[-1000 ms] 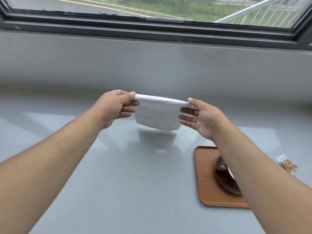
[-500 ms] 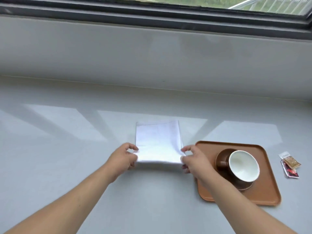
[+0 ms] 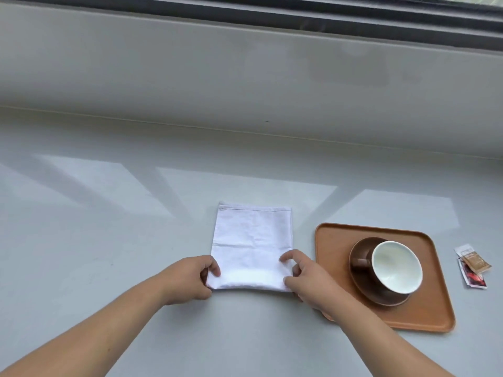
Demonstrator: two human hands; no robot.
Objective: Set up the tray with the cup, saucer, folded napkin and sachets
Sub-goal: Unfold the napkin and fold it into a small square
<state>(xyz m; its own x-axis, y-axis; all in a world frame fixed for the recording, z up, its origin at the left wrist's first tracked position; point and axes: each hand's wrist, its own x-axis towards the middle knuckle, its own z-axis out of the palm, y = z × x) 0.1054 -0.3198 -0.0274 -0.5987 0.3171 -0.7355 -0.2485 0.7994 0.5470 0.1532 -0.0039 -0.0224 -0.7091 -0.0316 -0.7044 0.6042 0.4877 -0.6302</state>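
Note:
A white cloth napkin (image 3: 251, 242), folded into a rectangle, lies flat on the grey counter. My left hand (image 3: 192, 278) pinches its near left corner. My right hand (image 3: 304, 276) pinches its near right corner. To the right sits a brown tray (image 3: 332, 240). On it stands a brown saucer (image 3: 362, 281) with a cup (image 3: 396, 266) that is brown outside and white inside. Two sachets (image 3: 472, 266) lie on the counter to the right of the tray, one tan and one red.
The grey counter (image 3: 95, 240) runs back to a low grey wall (image 3: 245, 72) under a dark window frame (image 3: 299, 14). Bright window reflections lie across the counter behind the napkin.
The napkin was held up in the air between both hands a second ago. It now lies flat on the counter, with both hands still at its near corners.

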